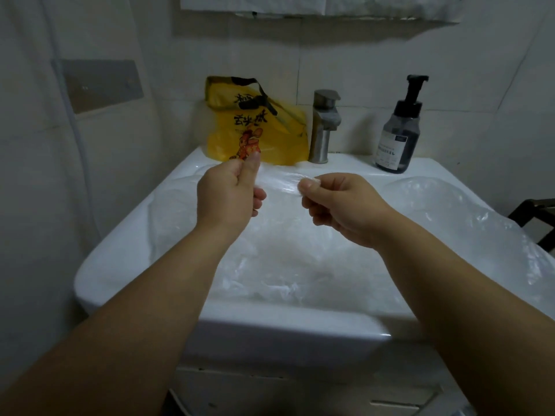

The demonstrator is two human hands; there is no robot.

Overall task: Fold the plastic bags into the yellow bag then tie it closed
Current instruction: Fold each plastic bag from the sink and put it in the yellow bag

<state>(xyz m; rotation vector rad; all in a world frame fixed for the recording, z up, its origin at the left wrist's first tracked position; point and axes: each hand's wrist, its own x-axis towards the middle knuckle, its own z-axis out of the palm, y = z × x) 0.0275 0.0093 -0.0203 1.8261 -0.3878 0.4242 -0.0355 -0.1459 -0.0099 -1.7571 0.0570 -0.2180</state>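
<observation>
Crinkly clear plastic bag (279, 184) hangs pinched between left hand (228, 193) and right hand (342, 203).

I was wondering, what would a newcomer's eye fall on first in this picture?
The bright yellow bag stands out at the back of the white sink, just left of the metal faucet. In front of it, the left hand and right hand each pinch a clear plastic bag stretched between them over the basin. A dark pump bottle stands at the back right.
</observation>
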